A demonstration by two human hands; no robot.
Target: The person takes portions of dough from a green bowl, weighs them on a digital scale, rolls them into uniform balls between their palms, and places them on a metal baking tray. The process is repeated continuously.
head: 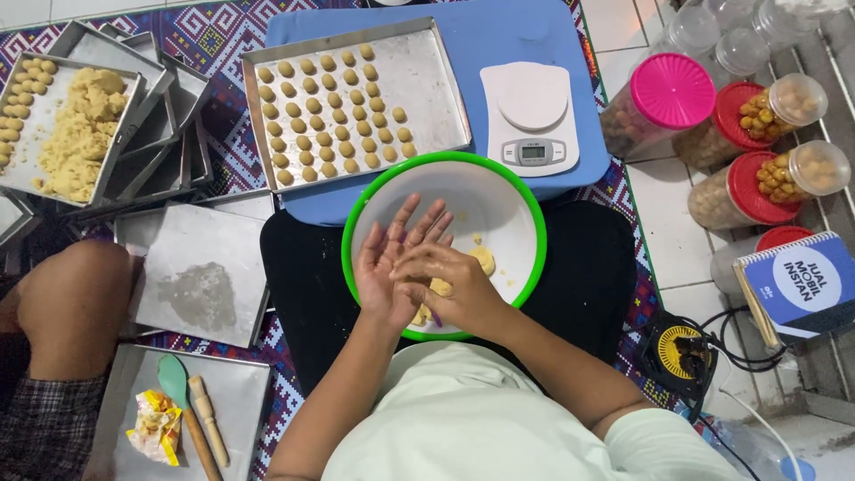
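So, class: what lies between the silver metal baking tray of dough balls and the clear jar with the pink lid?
In the head view, a white digital kitchen scale sits between the tray and the jar.
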